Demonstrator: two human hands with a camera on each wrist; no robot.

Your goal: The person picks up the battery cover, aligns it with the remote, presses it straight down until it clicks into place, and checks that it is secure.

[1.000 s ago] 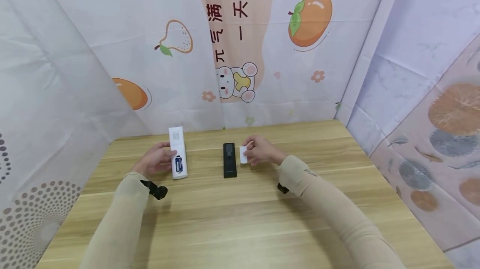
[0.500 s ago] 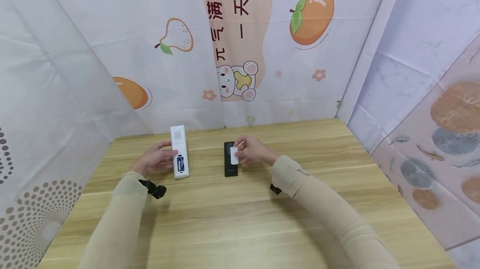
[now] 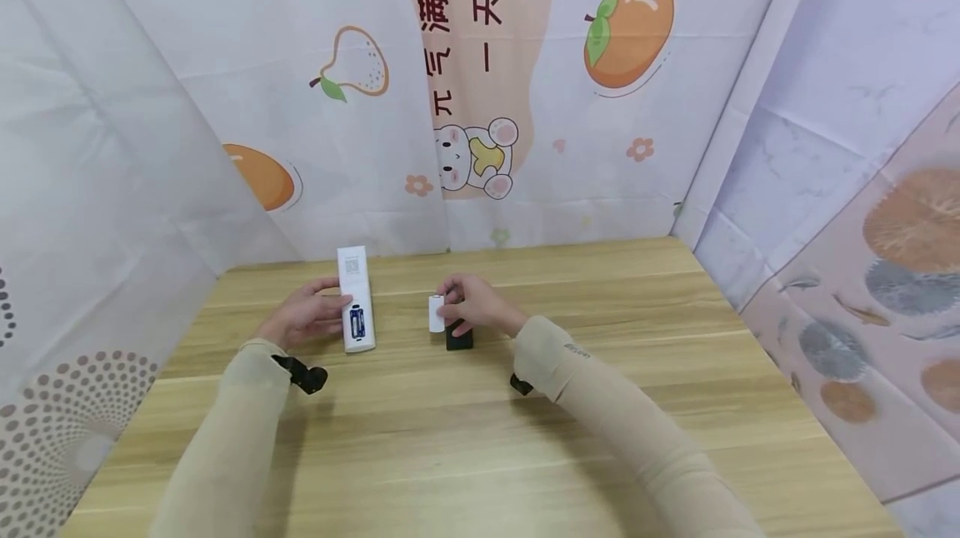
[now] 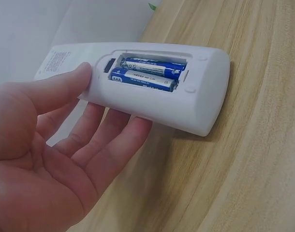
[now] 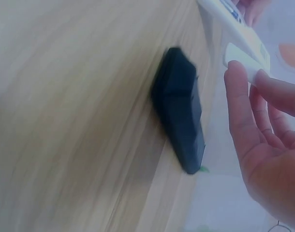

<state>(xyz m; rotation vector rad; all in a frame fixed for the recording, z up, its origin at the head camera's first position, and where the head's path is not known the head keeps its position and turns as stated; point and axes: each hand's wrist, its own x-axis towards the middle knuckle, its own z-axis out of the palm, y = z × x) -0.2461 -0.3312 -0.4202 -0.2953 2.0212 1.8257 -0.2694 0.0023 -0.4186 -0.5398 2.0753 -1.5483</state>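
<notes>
My left hand [image 3: 309,315] holds a white remote control [image 4: 152,104] near the table's back left, thumb on its back and fingers along its side. Its battery compartment is uncovered and faces up, with two blue AAA batteries [image 4: 145,79] lying in it. Between thumb and fingers, my right hand [image 3: 478,305] pinches a small white battery cover [image 3: 437,314], raised above the tabletop. Below that hand lies a black remote control [image 5: 179,106], partly hidden by it in the head view. A stretch of table separates the cover from the white remote.
The wooden table [image 3: 450,438] reaches back to a printed curtain [image 3: 495,105]. More cloth hangs along the left and right sides. Each wrist carries a black camera mount, such as the left one [image 3: 306,373].
My right hand has carried the battery cover leftward, across and past the black remote, toward the white remote. The left hand keeps its hold at about the same spot.
</notes>
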